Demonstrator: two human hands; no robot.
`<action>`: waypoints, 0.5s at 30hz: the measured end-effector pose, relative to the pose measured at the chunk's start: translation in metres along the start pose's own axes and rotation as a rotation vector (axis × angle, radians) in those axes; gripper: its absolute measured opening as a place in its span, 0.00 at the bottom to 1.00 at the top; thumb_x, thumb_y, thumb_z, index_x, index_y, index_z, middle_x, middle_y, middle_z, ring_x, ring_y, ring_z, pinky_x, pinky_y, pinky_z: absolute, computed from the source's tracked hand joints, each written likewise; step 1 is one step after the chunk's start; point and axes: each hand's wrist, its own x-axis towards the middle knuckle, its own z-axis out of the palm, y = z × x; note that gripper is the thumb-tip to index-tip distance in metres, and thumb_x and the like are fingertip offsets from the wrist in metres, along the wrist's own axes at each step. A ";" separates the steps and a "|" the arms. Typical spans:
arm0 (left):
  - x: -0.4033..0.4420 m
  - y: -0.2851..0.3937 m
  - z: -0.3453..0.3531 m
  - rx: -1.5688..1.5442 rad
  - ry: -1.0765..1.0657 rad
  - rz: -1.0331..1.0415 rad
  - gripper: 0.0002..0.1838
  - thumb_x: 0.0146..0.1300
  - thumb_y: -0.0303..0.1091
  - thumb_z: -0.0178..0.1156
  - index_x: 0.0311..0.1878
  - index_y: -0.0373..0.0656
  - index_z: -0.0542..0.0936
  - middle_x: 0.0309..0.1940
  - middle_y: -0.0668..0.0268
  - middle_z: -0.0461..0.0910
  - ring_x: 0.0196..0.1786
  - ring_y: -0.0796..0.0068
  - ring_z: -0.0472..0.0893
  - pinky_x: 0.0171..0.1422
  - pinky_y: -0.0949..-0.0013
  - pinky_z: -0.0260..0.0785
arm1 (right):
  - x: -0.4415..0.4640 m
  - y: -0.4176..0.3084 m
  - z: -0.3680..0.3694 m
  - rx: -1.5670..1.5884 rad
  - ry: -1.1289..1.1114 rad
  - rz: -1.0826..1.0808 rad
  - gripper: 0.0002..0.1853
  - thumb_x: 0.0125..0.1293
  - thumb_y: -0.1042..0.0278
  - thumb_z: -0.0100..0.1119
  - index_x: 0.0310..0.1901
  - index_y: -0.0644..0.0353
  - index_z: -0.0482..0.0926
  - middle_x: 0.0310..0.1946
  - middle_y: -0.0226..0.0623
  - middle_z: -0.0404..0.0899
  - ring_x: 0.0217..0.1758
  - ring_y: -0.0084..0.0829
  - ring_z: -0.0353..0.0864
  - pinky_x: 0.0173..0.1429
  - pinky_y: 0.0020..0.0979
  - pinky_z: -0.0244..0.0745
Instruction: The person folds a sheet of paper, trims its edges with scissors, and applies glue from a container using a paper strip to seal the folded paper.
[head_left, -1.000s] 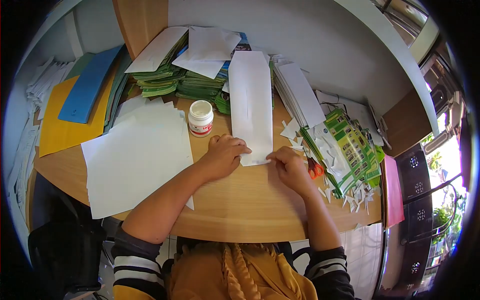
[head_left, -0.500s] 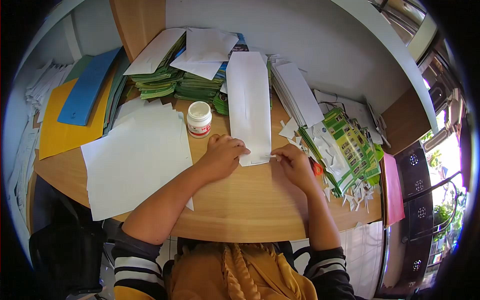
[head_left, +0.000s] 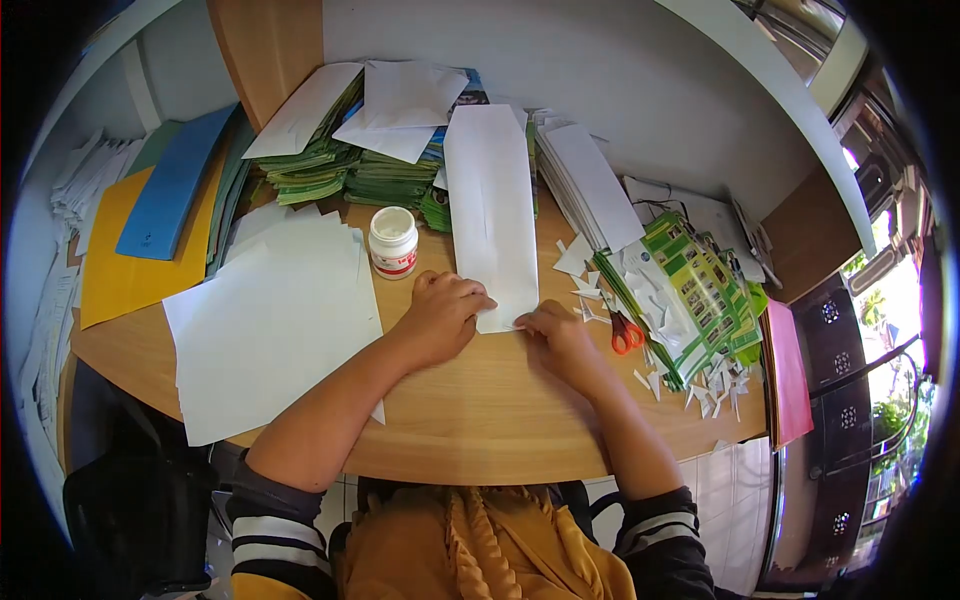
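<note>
A long white paper envelope (head_left: 492, 210) lies lengthwise in front of me, its near end between my hands and its far end resting by the green stacks. My left hand (head_left: 447, 315) has its fingers curled, thumb and fingertips on the envelope's lower left edge. At the lower right corner, the closed fingertips of my right hand (head_left: 562, 338) touch the near edge; whether a small scrap is also between them is hidden. An uncapped white jar (head_left: 393, 243) with a red label stands left of the envelope. Red-handled scissors (head_left: 627, 335) lie right of my right hand.
Large white sheets (head_left: 275, 330) cover the left of the desk, below yellow and blue folders (head_left: 175, 190). Green printed stacks (head_left: 310, 180) line the back. White envelopes (head_left: 590, 185), green leaflets (head_left: 695, 290) and paper scraps (head_left: 715, 390) lie right. A pink folder (head_left: 790, 370) stands at the right edge.
My right hand has moved left and slightly down, onto the envelope's near corner. The white strip it pinched no longer shows, and more of the scissors is visible. My left hand stays put.
</note>
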 end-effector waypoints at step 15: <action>0.000 0.009 -0.005 0.067 0.019 0.042 0.19 0.58 0.32 0.56 0.54 0.41 0.72 0.43 0.61 0.75 0.47 0.65 0.70 0.61 0.60 0.52 | 0.000 0.013 -0.023 0.893 -0.021 0.647 0.07 0.68 0.75 0.45 0.41 0.65 0.73 0.32 0.37 0.77 0.32 0.26 0.75 0.35 0.25 0.69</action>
